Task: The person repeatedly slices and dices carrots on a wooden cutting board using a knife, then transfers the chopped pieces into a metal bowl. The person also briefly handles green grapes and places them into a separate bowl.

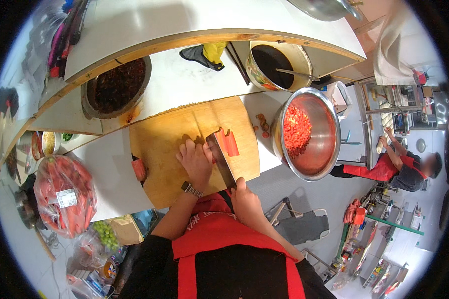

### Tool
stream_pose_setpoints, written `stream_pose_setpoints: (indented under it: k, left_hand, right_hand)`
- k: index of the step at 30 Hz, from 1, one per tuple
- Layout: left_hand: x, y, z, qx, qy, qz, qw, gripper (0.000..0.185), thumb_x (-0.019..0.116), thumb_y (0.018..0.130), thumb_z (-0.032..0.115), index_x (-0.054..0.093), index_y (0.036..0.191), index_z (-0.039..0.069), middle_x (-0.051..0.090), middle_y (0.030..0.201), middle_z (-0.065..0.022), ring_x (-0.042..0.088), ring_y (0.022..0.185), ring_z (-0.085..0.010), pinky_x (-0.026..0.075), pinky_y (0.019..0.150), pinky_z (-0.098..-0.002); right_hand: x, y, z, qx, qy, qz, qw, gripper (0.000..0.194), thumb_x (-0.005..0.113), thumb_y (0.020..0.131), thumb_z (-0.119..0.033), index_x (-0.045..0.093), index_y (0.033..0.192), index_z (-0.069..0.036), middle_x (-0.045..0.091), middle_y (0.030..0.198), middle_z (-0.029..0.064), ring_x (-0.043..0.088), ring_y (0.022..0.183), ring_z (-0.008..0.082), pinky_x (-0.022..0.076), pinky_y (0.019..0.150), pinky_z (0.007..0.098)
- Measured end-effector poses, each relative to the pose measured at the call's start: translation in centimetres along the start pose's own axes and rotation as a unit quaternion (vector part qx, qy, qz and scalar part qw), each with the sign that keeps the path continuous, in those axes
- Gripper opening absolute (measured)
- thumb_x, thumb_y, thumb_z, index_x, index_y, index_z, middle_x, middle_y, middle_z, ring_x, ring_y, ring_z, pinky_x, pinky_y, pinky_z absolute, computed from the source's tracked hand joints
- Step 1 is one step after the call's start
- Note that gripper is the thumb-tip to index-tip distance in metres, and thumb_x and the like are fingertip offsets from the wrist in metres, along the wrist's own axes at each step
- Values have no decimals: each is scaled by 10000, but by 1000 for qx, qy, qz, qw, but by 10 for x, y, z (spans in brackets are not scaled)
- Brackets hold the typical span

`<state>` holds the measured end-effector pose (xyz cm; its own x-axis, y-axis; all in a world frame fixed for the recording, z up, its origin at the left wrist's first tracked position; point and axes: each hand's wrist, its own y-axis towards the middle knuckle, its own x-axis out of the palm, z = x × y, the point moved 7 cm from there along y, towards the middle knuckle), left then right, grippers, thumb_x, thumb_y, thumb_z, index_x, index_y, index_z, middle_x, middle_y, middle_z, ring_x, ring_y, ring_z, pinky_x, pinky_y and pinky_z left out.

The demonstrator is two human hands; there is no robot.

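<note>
A wooden cutting board (pixel 172 130) lies in front of me. My right hand (pixel 245 200) grips the handle of a cleaver (pixel 221 160), its dark blade slanting across the board. Just left of the blade is my left hand (pixel 196 162), palm down with bent fingers and a metal-band watch on the wrist. A bit of orange-red shows between its fingertips and the blade; whether the fingers press on a piece is hidden. Cut carrot slabs (pixel 228 142) lie right of the blade. A thick carrot chunk (pixel 138 170) rests at the board's left edge.
A steel bowl (pixel 321 149) of diced carrot (pixel 296 129) stands right of the board. A bag of carrots (pixel 65 196) sits left. Behind are a pot of dark liquid (pixel 273 65) with a ladle and a dark-filled basin (pixel 116 88), under a wood-edged shelf (pixel 224 36). A co-worker (pixel 400 164) handles dough at right.
</note>
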<state>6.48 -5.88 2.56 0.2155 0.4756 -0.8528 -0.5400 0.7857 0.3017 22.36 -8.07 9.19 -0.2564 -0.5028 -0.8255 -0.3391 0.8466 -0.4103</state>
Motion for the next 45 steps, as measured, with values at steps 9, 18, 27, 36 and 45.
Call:
stream_pose_setpoints:
  k: [9, 18, 27, 36, 45]
  left_hand:
    - [2, 3, -2, -35, -10, -55, 998, 291, 503, 912, 262, 588, 741, 43, 489, 924, -125, 460, 948, -327, 340, 789, -483]
    - [5, 2, -2, -27, 2, -33, 999, 240, 571, 876, 248, 614, 744, 52, 516, 937, -116, 475, 923, -320, 338, 736, -466]
    - [-19, 8, 8, 47, -49, 86, 994, 240, 615, 823, 175, 614, 635, 25, 514, 853, -104, 474, 853, -288, 324, 711, -427]
    - [-9, 4, 2, 38, -55, 89, 994, 272, 573, 857, 168, 594, 629, 22, 496, 835, -105, 467, 837, -295, 335, 724, -425]
    - [-2, 4, -1, 25, -27, 27, 999, 229, 552, 858, 179, 608, 684, 40, 502, 871, -93, 475, 881, -293, 349, 763, -455]
  right_hand:
    - [4, 38, -8, -23, 83, -32, 996, 182, 500, 915, -120, 392, 1003, -2, 614, 775, 287, 607, 724, 498, 486, 634, 570]
    - [20, 84, -27, -66, 92, 45, 993, 273, 494, 931, -136, 395, 1122, 33, 600, 735, 291, 600, 691, 477, 466, 613, 566]
    - [7, 65, 1, -82, 110, 84, 987, 235, 501, 929, -128, 400, 1069, 32, 597, 704, 310, 601, 690, 494, 482, 603, 550]
    - [-2, 12, -2, -50, 53, 28, 997, 160, 472, 922, -122, 409, 1009, -3, 622, 729, 298, 621, 692, 489, 504, 610, 574]
    - [2, 14, -3, -30, 46, -6, 999, 149, 473, 921, -121, 394, 976, -7, 625, 741, 293, 620, 685, 483, 504, 591, 569]
